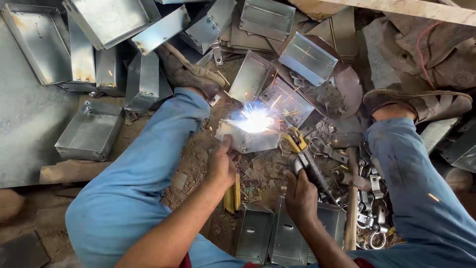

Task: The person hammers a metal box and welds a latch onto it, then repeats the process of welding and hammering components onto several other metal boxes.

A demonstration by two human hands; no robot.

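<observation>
My left hand point(220, 166) grips the near edge of a small sheet-metal box point(248, 141) lying on the dirt floor between my legs. A bright white welding arc with sparks point(254, 120) burns on the top of that box. My right hand point(300, 198) is closed on the black handle of a yellow-jawed electrode holder point(297, 144), whose tip reaches toward the arc. My legs in blue trousers point(144, 168) spread to both sides, with sandalled feet at the top.
Several folded metal boxes point(89, 131) and trays lie piled on the left and across the top. Two more boxes point(287, 233) stand near my lap. A hammer with a wooden handle point(351, 198) and several small metal clips point(369, 208) lie at the right.
</observation>
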